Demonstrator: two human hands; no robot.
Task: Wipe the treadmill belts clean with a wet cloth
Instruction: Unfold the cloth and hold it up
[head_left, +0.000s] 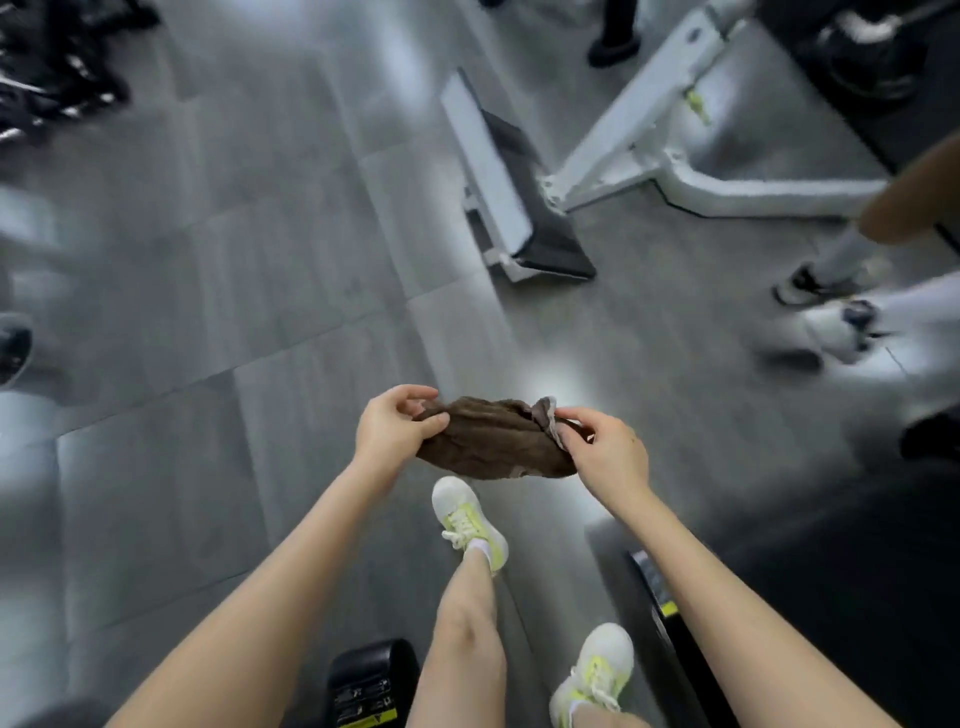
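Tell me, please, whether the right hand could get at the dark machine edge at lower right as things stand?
Probably not yet: the right hand and the left hand both grip the brown cloth, held up over the floor.

Both bare forearms reach forward and downward, the left hand (393, 428) and the right hand (605, 457) at the same height, each with its fingers curled and pinching one end of a crumpled brown cloth (493, 441).
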